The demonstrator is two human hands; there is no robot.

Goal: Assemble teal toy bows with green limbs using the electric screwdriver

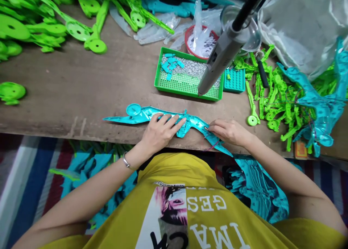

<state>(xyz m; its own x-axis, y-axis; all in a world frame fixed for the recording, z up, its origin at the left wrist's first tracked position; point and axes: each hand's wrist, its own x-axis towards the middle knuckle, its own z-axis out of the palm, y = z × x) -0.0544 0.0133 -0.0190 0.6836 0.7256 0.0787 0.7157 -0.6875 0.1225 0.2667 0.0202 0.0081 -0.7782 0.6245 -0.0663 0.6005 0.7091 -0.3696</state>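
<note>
A long, curved turquoise plastic shell (181, 131), wired toward four o'clock, is laid near the surface's (89, 80) six o'clock edge, touched by the left hand (159, 133), fingers spread, and right hand (228, 132), fingers together.

Looks forward and steeply down from the wearer's head, over the yellow shirt (201, 212) spread close below, to the left hand (163, 133) and right hand (230, 131), near the middle and roughly at arm's reach. Faces across the table (67, 75), taking in its near edge, the striped floor (46, 173) beneath and the green tray (187, 94) farther off, with the grey tool (221, 55) slanting in from the upper right.
</note>
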